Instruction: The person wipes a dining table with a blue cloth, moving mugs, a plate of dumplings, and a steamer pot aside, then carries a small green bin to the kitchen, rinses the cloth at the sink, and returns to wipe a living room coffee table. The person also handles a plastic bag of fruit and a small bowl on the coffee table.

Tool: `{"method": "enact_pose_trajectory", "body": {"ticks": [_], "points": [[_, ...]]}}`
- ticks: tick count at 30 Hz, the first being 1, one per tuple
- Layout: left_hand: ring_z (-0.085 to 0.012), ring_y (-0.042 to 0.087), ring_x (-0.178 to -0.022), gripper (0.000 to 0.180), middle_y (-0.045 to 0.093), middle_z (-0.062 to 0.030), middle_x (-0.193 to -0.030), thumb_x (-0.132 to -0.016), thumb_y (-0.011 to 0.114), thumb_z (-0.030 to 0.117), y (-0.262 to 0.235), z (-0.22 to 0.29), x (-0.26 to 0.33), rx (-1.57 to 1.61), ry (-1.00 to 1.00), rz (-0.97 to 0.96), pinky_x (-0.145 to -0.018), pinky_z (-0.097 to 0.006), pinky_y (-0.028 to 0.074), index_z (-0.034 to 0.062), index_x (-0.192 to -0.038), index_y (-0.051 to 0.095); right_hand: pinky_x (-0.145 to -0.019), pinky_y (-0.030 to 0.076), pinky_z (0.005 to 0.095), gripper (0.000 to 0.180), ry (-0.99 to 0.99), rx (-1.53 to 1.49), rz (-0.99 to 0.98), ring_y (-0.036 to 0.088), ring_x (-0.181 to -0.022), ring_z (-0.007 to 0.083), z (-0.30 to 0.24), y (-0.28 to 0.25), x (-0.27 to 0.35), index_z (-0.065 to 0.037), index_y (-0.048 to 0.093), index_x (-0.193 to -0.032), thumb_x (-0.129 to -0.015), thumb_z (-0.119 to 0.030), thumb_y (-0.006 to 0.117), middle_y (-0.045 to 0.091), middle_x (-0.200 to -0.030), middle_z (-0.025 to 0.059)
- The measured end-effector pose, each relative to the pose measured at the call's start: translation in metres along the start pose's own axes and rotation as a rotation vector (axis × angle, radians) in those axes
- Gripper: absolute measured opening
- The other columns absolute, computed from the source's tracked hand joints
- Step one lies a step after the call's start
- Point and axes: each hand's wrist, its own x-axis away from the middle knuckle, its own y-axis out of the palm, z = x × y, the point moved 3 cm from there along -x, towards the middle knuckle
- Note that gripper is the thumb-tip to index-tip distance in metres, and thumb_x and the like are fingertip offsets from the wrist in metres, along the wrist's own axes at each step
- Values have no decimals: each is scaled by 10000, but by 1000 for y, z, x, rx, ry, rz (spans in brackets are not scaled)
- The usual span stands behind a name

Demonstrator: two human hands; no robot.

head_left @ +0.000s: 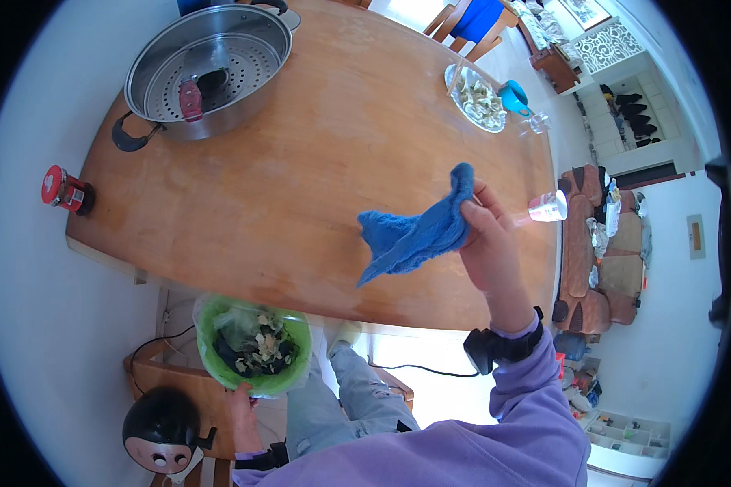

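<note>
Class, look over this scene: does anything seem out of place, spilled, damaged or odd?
One mild oddity: a reddish object and a dark one appear to lie in the steamer pot. They do not look like food, though I cannot tell what they are. I see no obvious spill or damage.

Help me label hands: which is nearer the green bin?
Left: left hand is at the green bin, by its near rim; right hand holds the blue cloth over the table, farther away.

Setting: a home, eating and sitting space in one. Evidence: wooden table [325, 154] bearing steamer pot [252, 118], plate [495, 127] and blue mug [512, 96]; chair [477, 18] beyond; brown sofa [577, 256]; dark shoes [635, 122] in a row.
</note>
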Motion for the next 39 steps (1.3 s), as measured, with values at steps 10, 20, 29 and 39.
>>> {"method": "enact_pose_trajectory", "body": {"ticks": [10, 20, 29, 39], "points": [[-161, 536, -521, 357, 583, -92, -814, -719, 574, 84, -6, -7, -10, 43, -4, -5, -392, -251, 416, 28, -1067, 516, -741, 471, 319, 405, 92, 726, 273, 600, -889, 188, 104, -99, -23, -12, 544, -1152, -859, -288, 588, 636, -1006, 133], [-154, 543, -538, 342, 589, -90, -817, -731, 569, 83, -6, -3, -11, 1, -13, -22, -396, -243, 411, 27, -1067, 526, -629, 468, 312, 245, 78, 934, 247, 585, -699, 172, 146, -62, -29, -16, 592, -820, -815, -261, 609, 612, -752, 76], [-146, 512, -512, 266, 552, -66, -725, -730, 584, 122, 6, -1, -8, -43, 56, 2, -399, -239, 388, 38, -977, 536, -722, 470, 287, 281, 143, 14, 297, 570, -830, 144, 91, -112, 29, -60, 512, -1135, -860, -114, 537, 593, -846, 66], [-161, 551, -624, 450, 577, -96, -920, -724, 566, 100, 8, 5, 0, -82, 23, -39, -455, -250, 428, 30, -1159, 477, -717, 473, 295, 271, -84, 1522, 96, 615, -841, 220, 42, -73, 35, -14, 532, -1148, -882, -64, 517, 637, -973, 131]]}}
